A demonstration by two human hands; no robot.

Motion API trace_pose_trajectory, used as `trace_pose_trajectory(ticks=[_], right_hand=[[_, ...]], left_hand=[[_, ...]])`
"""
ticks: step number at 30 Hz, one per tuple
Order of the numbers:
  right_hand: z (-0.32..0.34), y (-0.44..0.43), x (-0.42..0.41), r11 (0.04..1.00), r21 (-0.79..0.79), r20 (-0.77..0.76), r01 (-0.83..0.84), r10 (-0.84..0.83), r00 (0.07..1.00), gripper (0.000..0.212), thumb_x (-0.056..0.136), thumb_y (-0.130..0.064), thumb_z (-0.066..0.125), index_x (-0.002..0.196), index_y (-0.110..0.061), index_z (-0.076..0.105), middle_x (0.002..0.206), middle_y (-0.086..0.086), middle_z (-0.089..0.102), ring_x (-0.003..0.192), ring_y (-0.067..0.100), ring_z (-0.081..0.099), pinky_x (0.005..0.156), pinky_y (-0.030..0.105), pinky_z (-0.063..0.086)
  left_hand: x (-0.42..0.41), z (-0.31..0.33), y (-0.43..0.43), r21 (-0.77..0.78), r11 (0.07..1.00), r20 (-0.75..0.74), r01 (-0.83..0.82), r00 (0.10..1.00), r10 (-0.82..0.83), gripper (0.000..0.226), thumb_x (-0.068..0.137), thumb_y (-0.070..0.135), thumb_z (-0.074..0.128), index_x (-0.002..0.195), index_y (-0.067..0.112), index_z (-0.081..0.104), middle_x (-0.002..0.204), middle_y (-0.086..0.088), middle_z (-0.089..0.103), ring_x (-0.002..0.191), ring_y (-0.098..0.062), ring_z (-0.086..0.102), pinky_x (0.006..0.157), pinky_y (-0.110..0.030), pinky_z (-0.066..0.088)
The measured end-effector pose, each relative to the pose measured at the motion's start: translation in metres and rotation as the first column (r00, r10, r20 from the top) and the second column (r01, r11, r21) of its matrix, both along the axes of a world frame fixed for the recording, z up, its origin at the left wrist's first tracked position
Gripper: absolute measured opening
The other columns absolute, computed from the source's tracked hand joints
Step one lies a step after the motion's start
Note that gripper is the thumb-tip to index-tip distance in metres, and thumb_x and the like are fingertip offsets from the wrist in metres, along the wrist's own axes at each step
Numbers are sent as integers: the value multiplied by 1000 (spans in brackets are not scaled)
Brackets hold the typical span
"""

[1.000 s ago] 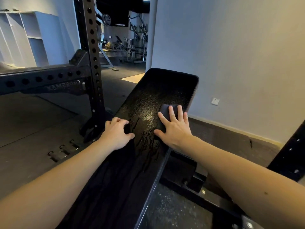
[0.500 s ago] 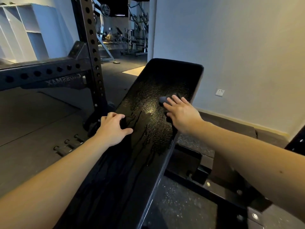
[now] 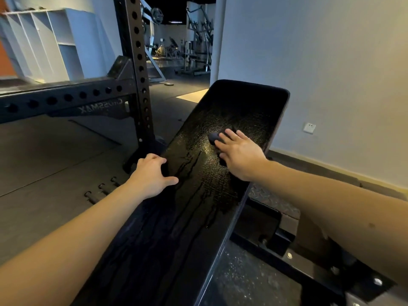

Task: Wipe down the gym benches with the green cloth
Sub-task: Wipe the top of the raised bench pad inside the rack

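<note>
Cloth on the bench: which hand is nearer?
Right. The right hand presses flat on the cloth; the left hand grips the left edge of the bench, apart from the cloth and nearer the camera.

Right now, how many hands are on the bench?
2. The left hand grips the left edge of the bench. The right hand presses the cloth onto the pad farther up, fingers straight. Neither is hidden.
</note>
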State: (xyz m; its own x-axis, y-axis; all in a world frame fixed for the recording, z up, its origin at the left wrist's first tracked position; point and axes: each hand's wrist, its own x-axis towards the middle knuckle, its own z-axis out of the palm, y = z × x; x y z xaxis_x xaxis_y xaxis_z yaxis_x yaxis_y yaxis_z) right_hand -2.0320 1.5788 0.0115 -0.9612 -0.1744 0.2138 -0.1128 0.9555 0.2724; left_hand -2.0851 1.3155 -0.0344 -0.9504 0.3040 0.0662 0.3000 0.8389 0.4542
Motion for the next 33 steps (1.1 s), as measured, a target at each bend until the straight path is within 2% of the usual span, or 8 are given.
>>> trace_pose_trajectory(ticks=[3, 7, 10, 15, 21, 25, 30, 33], right_hand=[[-22, -33, 16, 994, 4, 12, -112, 112, 994, 55, 109, -35, 31, 161, -17, 26, 169, 9, 17, 158, 28, 3, 127, 42, -1], [-44, -58, 38, 940, 20, 162, -339, 332, 929, 55, 109, -35, 35, 161, -19, 26, 170, 5, 16, 158, 23, 1, 127, 40, -3], [-25, -38, 5, 961, 35, 141, -275, 268, 953, 56, 110, -37, 30, 163, -23, 20, 170, -1, 14, 158, 18, 0, 128, 41, -1], [1, -22, -51, 999, 35, 82, -36, 33, 996, 60, 109, -42, 19, 164, -23, 3, 172, 2, 2, 157, 26, -9, 127, 47, -2], [-28, -77, -25, 960, 81, 213, -268, 246, 945, 60, 110, -40, 24, 164, -20, 8, 171, 4, -1, 157, 25, -11, 127, 45, -4], [-28, -79, -26, 918, 91, 284, -387, 349, 893, 58, 111, -39, 25, 164, -23, 10, 172, -2, 2, 157, 19, -9, 127, 43, -4], [10, -58, -103, 987, 109, 142, -115, 99, 985, 57, 109, -38, 24, 164, -25, 13, 171, -2, 7, 158, 27, -4, 126, 50, 0], [-1, -81, -114, 979, 117, 127, -167, 152, 980, 57, 107, -37, 30, 161, -20, 22, 169, 5, 17, 156, 32, 5, 126, 51, 7]], left_hand=[[-3, -1, -4, -14, 1000, 13, 22, 1000, -22, 83, 85, 48, 77, 153, 15, 40, 152, -1, 32, 140, -29, 27, 112, -45, 36], [-2, -3, -3, -42, 999, -11, 25, 1000, -26, 83, 86, 49, 75, 153, 16, 39, 153, -1, 31, 141, -27, 26, 113, -43, 34], [0, -6, -3, -57, 998, -23, -22, 1000, 21, 83, 86, 54, 73, 152, 18, 39, 151, -2, 35, 141, -29, 26, 111, -46, 37], [6, -10, -6, -34, 993, 13, -110, 994, 111, 84, 83, 62, 71, 151, 24, 40, 147, -1, 36, 138, -32, 30, 104, -52, 44], [6, -14, -16, -30, 997, 55, -69, 996, 70, 80, 90, 50, 70, 157, 28, 31, 153, 5, 29, 141, -27, 26, 112, -49, 37], [12, -19, -16, 17, 995, 24, -95, 995, 95, 78, 91, 47, 70, 154, 20, 34, 151, 3, 31, 140, -26, 25, 112, -43, 37], [17, -22, -14, 46, 981, 63, -186, 981, 183, 79, 91, 51, 68, 152, 14, 34, 147, -3, 31, 139, -26, 25, 107, -39, 36], [21, -26, -12, 32, 970, 53, -240, 970, 238, 79, 91, 55, 65, 150, 13, 35, 143, -5, 33, 137, -27, 26, 108, -38, 37]])
